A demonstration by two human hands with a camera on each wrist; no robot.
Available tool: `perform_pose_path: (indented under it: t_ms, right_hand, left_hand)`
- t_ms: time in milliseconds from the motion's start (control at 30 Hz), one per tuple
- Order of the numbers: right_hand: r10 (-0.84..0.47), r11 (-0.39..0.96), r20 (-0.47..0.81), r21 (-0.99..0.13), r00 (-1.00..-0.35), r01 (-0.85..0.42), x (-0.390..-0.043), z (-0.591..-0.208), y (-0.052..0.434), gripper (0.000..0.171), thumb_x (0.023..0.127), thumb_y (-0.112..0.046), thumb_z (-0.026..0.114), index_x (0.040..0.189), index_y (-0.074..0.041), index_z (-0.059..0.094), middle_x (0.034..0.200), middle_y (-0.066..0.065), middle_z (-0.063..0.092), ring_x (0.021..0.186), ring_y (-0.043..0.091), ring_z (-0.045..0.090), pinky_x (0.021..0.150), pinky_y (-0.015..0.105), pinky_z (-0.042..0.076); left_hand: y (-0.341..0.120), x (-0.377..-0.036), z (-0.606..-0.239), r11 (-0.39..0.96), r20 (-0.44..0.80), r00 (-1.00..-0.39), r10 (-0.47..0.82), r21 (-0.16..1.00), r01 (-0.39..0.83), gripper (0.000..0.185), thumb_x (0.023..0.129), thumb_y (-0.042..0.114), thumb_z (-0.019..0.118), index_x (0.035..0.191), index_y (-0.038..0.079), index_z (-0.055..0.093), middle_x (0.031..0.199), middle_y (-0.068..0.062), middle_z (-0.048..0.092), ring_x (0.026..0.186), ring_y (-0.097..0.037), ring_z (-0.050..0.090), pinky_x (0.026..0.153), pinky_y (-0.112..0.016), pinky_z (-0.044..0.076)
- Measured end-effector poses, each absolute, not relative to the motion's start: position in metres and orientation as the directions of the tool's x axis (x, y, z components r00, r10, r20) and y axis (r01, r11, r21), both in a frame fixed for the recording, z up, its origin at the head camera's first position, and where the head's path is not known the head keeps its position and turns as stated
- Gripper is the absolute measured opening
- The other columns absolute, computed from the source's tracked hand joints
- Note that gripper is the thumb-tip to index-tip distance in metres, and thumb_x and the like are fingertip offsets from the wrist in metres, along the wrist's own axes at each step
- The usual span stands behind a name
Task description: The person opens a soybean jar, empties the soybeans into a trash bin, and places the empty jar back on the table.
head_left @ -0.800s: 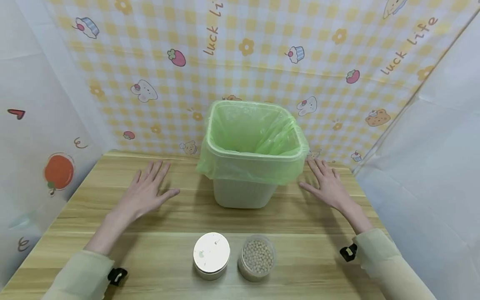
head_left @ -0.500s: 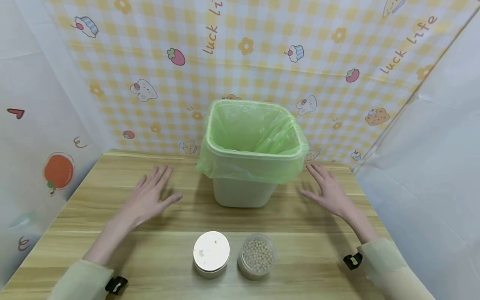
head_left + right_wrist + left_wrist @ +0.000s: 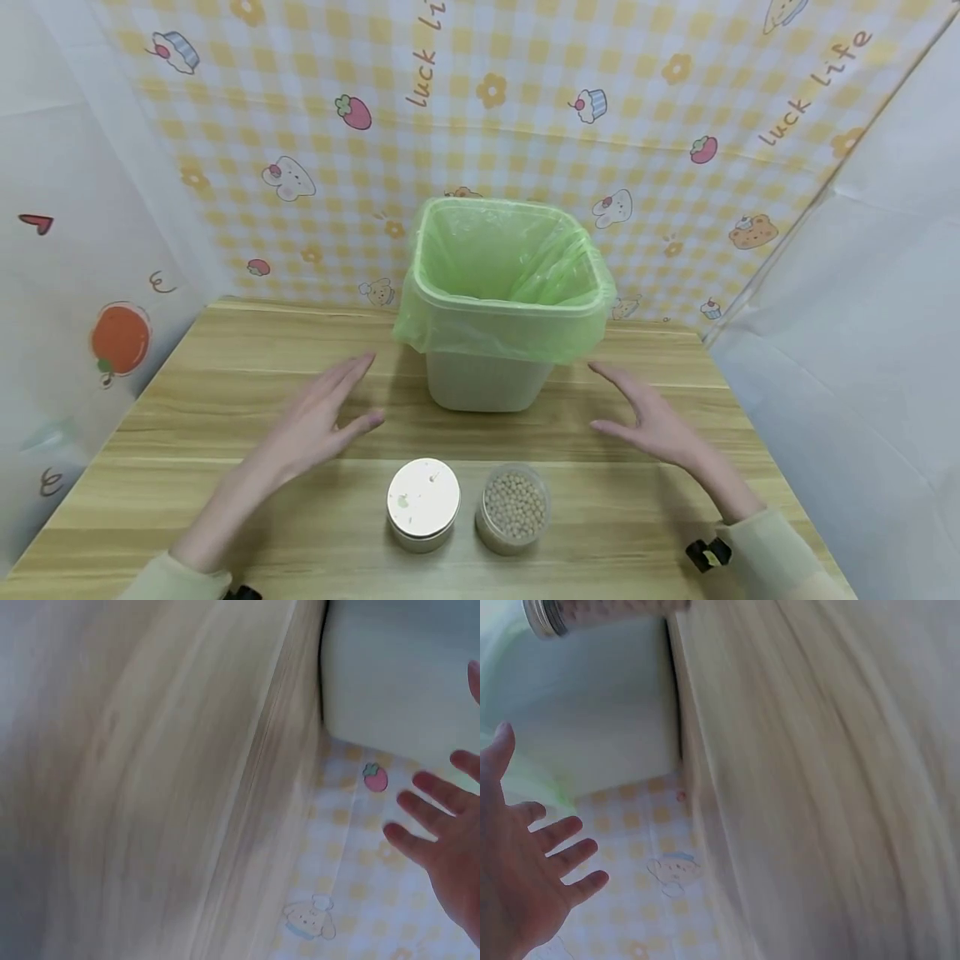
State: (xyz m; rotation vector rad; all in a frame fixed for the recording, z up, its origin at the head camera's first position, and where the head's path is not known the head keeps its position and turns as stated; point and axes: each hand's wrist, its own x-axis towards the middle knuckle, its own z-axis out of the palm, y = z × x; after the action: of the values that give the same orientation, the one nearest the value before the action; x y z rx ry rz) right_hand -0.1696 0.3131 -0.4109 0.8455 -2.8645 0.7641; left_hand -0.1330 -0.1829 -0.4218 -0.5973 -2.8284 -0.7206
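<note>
We count two small round jars side by side near the front edge of the wooden table (image 3: 225,392), just apart from each other: a jar with a white lid (image 3: 423,503) on the left and an open clear jar of beans (image 3: 514,510) on the right, filled close to its rim with small pale round beans. Our left hand (image 3: 315,425) hovers above the table behind and to the left of the lidded jar, fingers straight and spread, holding nothing; our right hand (image 3: 648,419) hovers likewise behind and to the right of the bean jar, fingers extended and empty. Neither hand touches a jar. We judge both jars to be rigid and light enough for one hand, with smooth walls that could slip, so a grip around the side wall looks safest; the open one should stay level, since loose beans would roll out at a tilt. What the lidded jar holds we cannot tell. Behind the jars, at the middle of the table, stands one pale bin (image 3: 487,379) lined with one thin green bag (image 3: 504,333) folded over its rim; the bag looks soft and flimsy. Around the table hang a yellow checked backdrop (image 3: 525,125) printed with cartoon sweets and plain white side sheets (image 3: 862,333). Both wrist views are blurred, showing only spread fingers, table grain and the bin.
</note>
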Motion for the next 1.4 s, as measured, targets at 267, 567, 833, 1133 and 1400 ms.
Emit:
perform_pose_path:
  t_ms: [267,567,833,1133,1400]
  right_hand:
    - [-0.63,0.572,0.191,-0.54,-0.753,-0.617,-0.151,-0.42,0.296,0.092,0.086,-0.026,0.083,0.161,-0.013,0.031,0.159,0.012,0.048,0.142,0.035,0.049,0.115,0.044,0.045]
    - [-0.76,0.368,0.155,-0.697,-0.631,-0.615,-0.139,-0.437,0.271,0.103,0.079,-0.021,0.088,0.16,0.0,0.027,0.157,0.025,0.045,0.145,0.032,0.048,0.117,0.043,0.043]
    - [-0.809,0.345,0.047,-0.768,-0.585,-0.539,-0.126,-0.455,0.249,0.115,0.074,-0.037,0.091,0.163,-0.008,0.023,0.159,0.013,0.047,0.143,0.031,0.051,0.119,0.053,0.04]
    - [-0.814,0.374,-0.023,-0.786,-0.58,-0.493,-0.12,-0.458,0.235,0.115,0.072,-0.039,0.092,0.163,-0.024,0.023,0.161,0.003,0.043,0.144,0.023,0.049,0.119,0.047,0.041]
    - [-0.824,0.363,-0.053,-0.814,-0.565,-0.453,-0.119,-0.461,0.227,0.113,0.07,-0.033,0.095,0.16,-0.027,0.027,0.152,0.003,0.052,0.136,0.019,0.054,0.114,0.04,0.046]
  left_hand:
    - [-0.157,-0.113,-0.41,0.759,0.262,-0.874,0.409,0.434,0.485,0.086,0.097,0.054,0.064,0.165,0.027,0.02,0.162,-0.014,0.042,0.145,-0.043,0.044,0.114,-0.068,0.037]
    - [-0.12,-0.096,-0.395,0.697,0.202,-0.825,0.527,0.453,0.556,0.089,0.093,0.066,0.06,0.165,0.035,0.017,0.163,-0.004,0.042,0.149,-0.034,0.043,0.119,-0.062,0.035]
    - [-0.084,-0.088,-0.394,0.647,0.155,-0.75,0.643,0.414,0.64,0.093,0.092,0.073,0.054,0.166,0.03,0.017,0.167,0.003,0.035,0.152,-0.026,0.039,0.125,-0.055,0.03]
    - [-0.057,-0.085,-0.394,0.59,0.138,-0.668,0.732,0.362,0.722,0.093,0.092,0.073,0.054,0.165,0.026,0.02,0.168,0.005,0.034,0.153,-0.019,0.036,0.126,-0.048,0.032]
    - [-0.044,-0.083,-0.4,0.569,0.169,-0.615,0.77,0.256,0.782,0.096,0.091,0.075,0.055,0.164,0.018,0.027,0.164,0.004,0.04,0.151,-0.018,0.04,0.125,-0.044,0.034]
